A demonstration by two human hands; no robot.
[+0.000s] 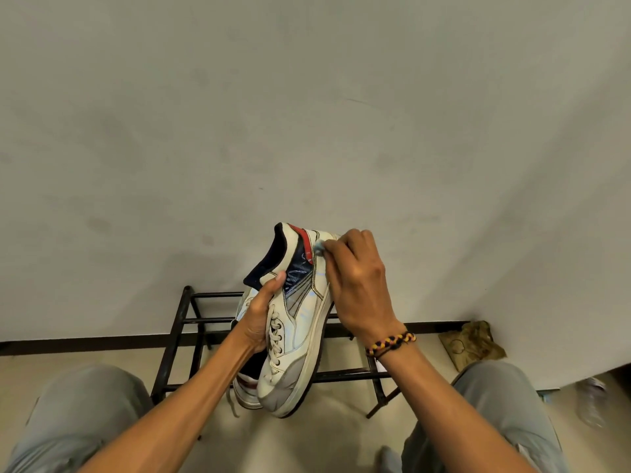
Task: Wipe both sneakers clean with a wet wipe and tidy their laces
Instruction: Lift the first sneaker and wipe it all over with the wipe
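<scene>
Your left hand [261, 319] grips the raised sneaker [293, 322] around its tongue and lace side, thumb hooked over the collar, while your right hand [358, 278] is curled round a bunched wet wipe [320, 248] and presses it against the heel quarter, just beside the red stripe. You hold the sneaker in the air in front of the black shoe rack [184, 322], toe toward you, sole turned to the right. Behind and below the sneaker, its pair [247, 387] rests on the rack (only a sliver of it shows, a loose lace trailing down). You look to be mid-wipe on the first shoe's side panel. Next, work the wipe forward toward the grey toe cap with a steady left grip; the laces [275, 332] look untidied yet.
</scene>
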